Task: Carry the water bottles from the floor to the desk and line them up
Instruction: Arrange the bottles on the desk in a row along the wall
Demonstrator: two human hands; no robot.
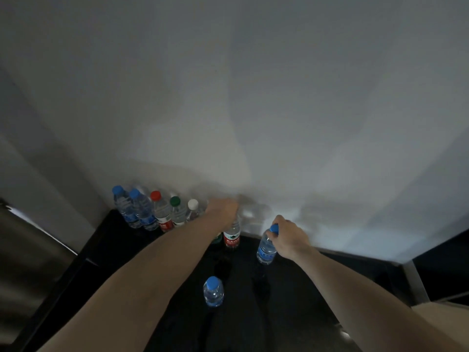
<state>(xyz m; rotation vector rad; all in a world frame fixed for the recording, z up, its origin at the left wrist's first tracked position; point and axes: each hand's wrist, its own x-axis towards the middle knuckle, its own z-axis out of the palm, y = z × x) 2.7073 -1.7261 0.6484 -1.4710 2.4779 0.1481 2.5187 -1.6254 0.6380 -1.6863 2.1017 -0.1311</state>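
Bottles (146, 212) w/ clear water, both hands.

Bare forearms (152, 280), no sleeves.

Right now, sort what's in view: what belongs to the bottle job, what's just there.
Job:
- row of bottles by the wall
- red-label bottle under left hand
- blue-cap bottle gripped by right hand
- lone blue-cap bottle
- dark desk

Just there:
- white wall

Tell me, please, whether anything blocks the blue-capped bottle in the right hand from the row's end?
Yes: the red-labelled clear plastic bottle gripped by the left hand stands between the right hand's blue-capped clear plastic bottle and the row.
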